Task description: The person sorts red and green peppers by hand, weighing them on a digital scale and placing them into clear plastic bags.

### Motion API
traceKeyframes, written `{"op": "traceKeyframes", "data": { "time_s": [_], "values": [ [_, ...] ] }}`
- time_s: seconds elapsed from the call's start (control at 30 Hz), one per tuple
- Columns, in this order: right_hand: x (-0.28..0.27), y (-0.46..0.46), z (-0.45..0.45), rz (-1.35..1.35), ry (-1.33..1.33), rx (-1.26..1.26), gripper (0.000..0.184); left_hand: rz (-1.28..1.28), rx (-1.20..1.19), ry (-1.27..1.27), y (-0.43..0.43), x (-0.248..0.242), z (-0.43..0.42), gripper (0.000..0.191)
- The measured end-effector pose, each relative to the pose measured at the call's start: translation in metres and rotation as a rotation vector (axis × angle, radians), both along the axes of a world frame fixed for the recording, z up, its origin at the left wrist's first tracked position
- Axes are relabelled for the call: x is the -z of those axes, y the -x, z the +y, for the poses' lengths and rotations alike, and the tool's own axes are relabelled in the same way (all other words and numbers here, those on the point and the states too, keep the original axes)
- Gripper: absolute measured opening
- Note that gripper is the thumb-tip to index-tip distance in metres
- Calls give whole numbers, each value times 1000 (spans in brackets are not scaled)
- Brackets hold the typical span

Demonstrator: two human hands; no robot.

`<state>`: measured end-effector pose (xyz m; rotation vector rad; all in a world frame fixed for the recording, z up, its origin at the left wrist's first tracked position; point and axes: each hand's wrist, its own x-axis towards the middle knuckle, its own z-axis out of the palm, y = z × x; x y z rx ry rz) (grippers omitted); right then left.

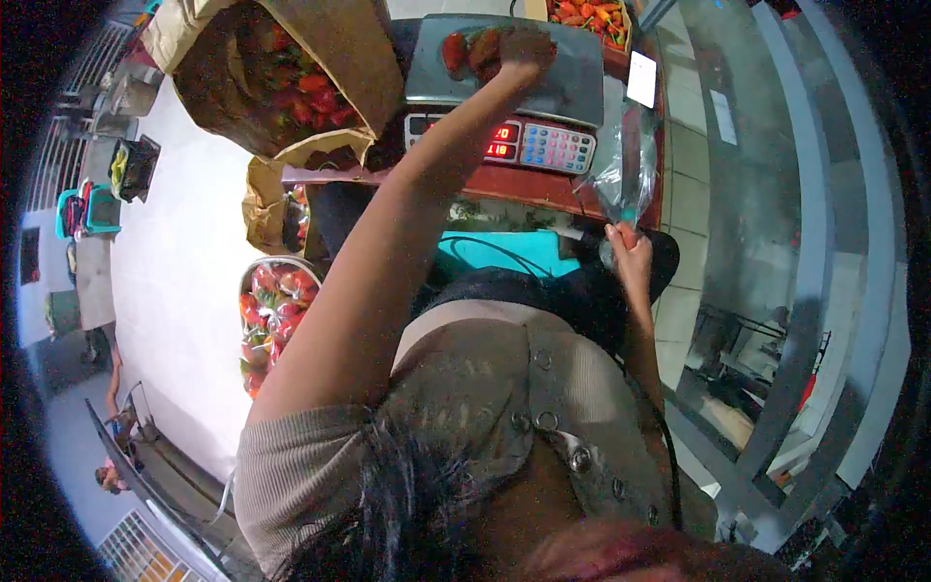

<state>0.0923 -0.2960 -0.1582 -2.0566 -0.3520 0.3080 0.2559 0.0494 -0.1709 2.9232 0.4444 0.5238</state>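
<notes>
My left hand (527, 54) reaches across to the grey platform (429, 73) of a digital scale. It lies over several red peppers (455, 55), and the fingers are too blurred to show whether they grip one. Below the platform, the scale's panel (556, 148) has lit red digits and a keypad; my forearm hides part of it. Down at the right, beside my knee, my right hand (631, 251) is closed on the lower end of a clear plastic bag (618, 174). Something orange and teal shows at those fingers, too small to name.
A large brown paper bag (364, 44) of red peppers stands open left of the scale. Nearer are a smaller paper bag (263, 207) and a basket (244, 291) of plastic-wrapped peppers. A box of peppers (593, 18) sits behind. A grey metal frame (807, 218) rises at right.
</notes>
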Motion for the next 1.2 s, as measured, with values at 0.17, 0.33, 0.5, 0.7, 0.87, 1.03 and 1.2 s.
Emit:
{"op": "traceKeyframes", "data": {
  "time_s": [0.17, 0.33, 0.5, 0.7, 0.87, 1.03, 1.2],
  "values": [
    [26, -4, -19, -62, 175, 69, 31, 82, 126, -391, 24, -23, -30, 28],
    [12, -6, -6, -65, 116, -12, 35, -259, -74, -332, 17, 2, -12, 35],
    [27, 0, -12, -39, 31, 133, 27, -244, 216, 6, 100, -63, -26, 35],
    [-19, -1, -10, 235, -202, 199, 27, -356, 80, 8, 250, -87, -7, 31],
    [-30, -11, -17, 330, -473, 250, 24, -388, -196, -72, 339, -43, 35, 21],
    [-36, -26, -21, 388, -441, 300, 24, -280, -273, -76, 387, -6, 37, 21],
    [-17, -41, -35, 408, -423, 360, 22, -288, -276, -29, 383, 2, 38, 25]
  ]
}}
